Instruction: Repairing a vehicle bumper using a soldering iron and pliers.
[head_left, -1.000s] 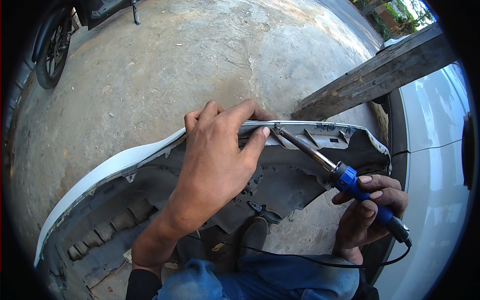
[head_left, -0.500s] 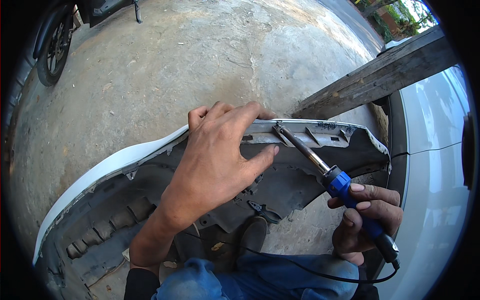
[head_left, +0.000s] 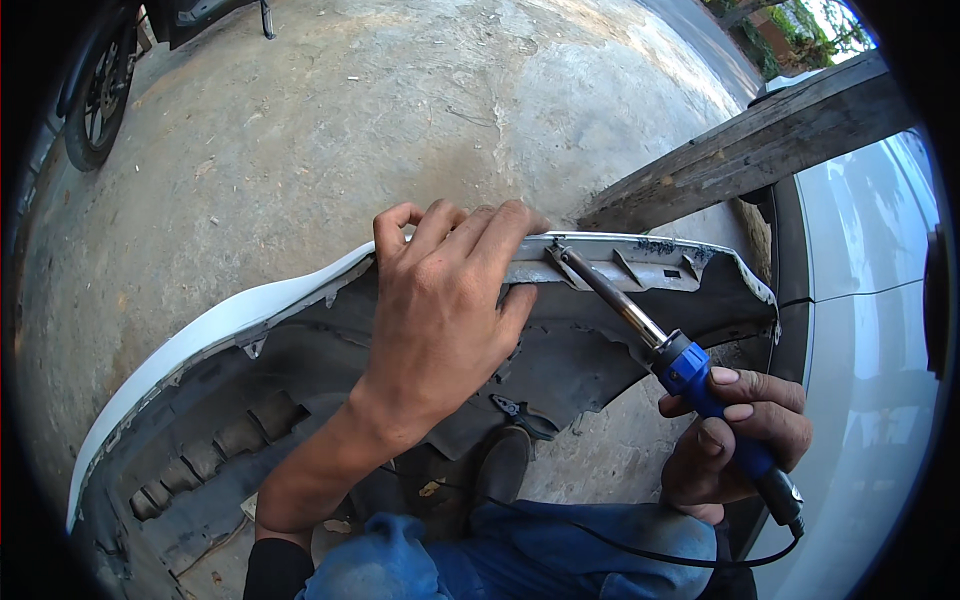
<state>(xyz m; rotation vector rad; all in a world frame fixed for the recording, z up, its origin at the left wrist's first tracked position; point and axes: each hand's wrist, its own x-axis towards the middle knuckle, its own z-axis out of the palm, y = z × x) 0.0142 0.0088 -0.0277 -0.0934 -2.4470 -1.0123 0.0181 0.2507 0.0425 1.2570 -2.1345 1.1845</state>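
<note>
Resting palm-down on the upper edge of a detached white car bumper [head_left: 215,330], the left hand [head_left: 445,310] is seen with its fingers [head_left: 470,225] curled over the rim and its thumb pressed against the grey inner flange, so that the edge is clamped between them. The bumper is stood on edge on the concrete floor [head_left: 350,130], its dark ribbed inner face turned toward the person and its white painted skin turned away.

A soldering iron [head_left: 680,365] with a blue handle is held in the right hand [head_left: 735,440], whose fingers are closed around the handle. The metal shaft is angled up and to the left, and its tip is placed on the flange just beside the left index finger; whether tip and finger touch cannot be told. A black cable [head_left: 640,548] is led from the rear of the handle across the person's blue trouser leg [head_left: 560,560].

A weathered wooden beam [head_left: 740,150] is noted rising diagonally behind the bumper's right end. A white car body [head_left: 870,400] is recorded along the right margin. A motorcycle wheel [head_left: 100,95] is visible at the upper left, well apart from the work. A dark shoe [head_left: 500,465] is seen below the bumper's inner face.
</note>
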